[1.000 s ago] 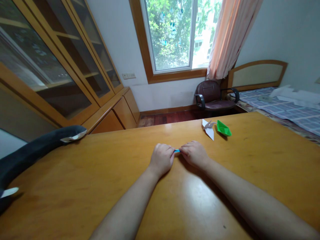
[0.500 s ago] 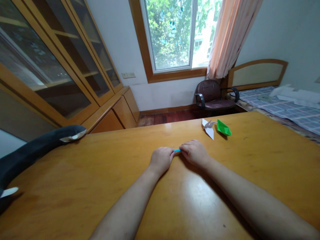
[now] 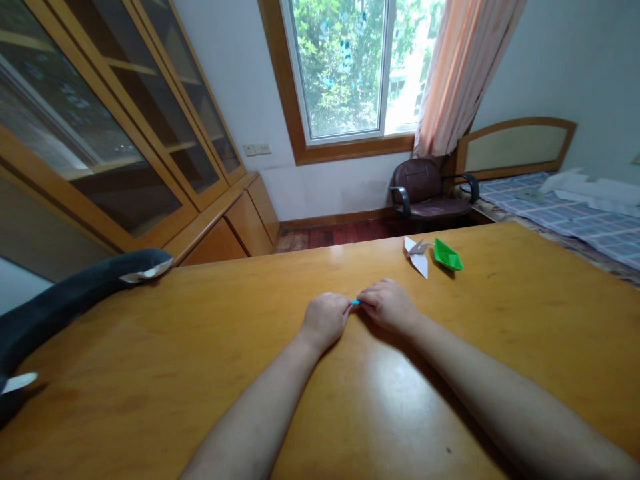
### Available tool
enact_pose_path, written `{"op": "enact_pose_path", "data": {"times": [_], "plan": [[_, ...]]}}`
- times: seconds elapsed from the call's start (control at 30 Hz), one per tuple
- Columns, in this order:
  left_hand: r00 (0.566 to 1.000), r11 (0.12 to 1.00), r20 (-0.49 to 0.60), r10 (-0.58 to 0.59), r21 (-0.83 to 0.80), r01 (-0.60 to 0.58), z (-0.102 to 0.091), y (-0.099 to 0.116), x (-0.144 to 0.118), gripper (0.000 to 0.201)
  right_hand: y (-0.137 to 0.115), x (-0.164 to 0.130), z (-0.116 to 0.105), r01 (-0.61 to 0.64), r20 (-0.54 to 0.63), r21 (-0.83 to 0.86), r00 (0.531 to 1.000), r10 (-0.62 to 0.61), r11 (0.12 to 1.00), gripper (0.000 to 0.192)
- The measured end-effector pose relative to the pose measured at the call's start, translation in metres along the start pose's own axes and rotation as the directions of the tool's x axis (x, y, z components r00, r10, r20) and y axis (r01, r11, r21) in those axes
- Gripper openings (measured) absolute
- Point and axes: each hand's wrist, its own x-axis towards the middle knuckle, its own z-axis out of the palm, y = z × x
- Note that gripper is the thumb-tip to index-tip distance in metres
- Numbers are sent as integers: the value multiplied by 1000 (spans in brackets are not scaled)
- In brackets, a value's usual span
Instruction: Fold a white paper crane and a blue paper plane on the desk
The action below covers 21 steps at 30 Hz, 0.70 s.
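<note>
Far left: dark plush shark toy (image 3: 65,300) lying along the table's left edge, white fin tips showing, its upper end propped toward the cabinet side. Behind it a wooden glass-door bookcase (image 3: 115,127) runs along the left wall. Wooden table (image 3: 150,373) fills the lower frame, glossy, light reflection near the middle. Centre: left hand (image 3: 325,319) knuckles up on the table, fingers curled in narrow, tips meeting the right hand's. Between the two hands a small blue folded paper (image 3: 355,302), only a sliver showing, pinched at the fingertips of both hands and lying low on or just above the table surface; cannot tell its shape, mostly hidden. Right hand (image 3: 387,305) just beside the left, touching at the tips, fingers bunched tight on the blue piece, forearm stretching back to the lower right corner. Behind the hands, window (image 3: 350,67) with green foliage outside, peach curtain (image 3: 460,73) on its right side. Further right near the table's far edge: white paper crane (image 3: 418,257), then green paper boat (image 3: 447,255) just beside it, almost touching, both well apart from the hands. Beyond the table edge a dark brown armchair (image 3: 425,190), and far right a bed (image 3: 575,213) with checked cover and wooden headboard.
</note>
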Motion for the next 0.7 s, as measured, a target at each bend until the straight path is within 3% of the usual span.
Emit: {"op": "enact_pose_path", "data": {"times": [0.7], "plan": [[997,997,-35,73,29,-72,0,1,-2,29,-4,0,1,52,-35,-13,998,-53,999,19]]}}
